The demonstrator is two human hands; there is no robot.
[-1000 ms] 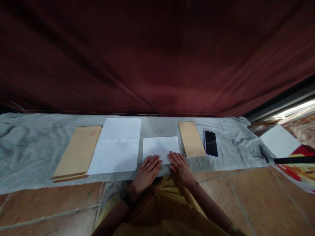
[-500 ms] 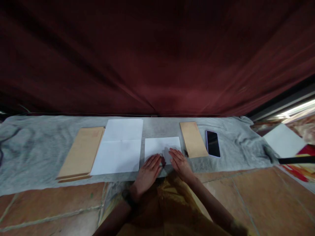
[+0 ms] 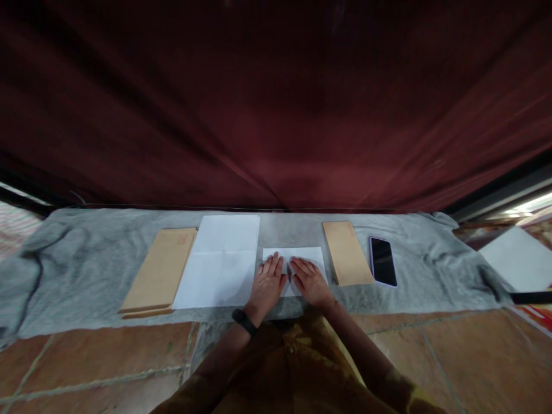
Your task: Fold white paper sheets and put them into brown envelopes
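Observation:
Under both palms lies a folded white sheet of paper on the grey cloth. My left hand rests flat on its left part, fingers stretched out, a dark band on the wrist. Flat on the right part is my right hand, its fingers pointing up and to the left. The two hands are close together but apart. Just left of them is a stack of larger white sheets with a crease across the middle. Brown envelopes lie in a pile farther left, and another brown envelope lies to the right of my right hand.
A phone with a dark screen and pale purple edge lies at the right. Grey cloth covers the long surface. Behind it hangs a dark red curtain. A white sheet is at the far right; tiled floor shows in front.
My left hand has slid up the folded paper, away from my body. The right hand stays flat on it. The whole view has shifted slightly, so things appear farther right and lower.

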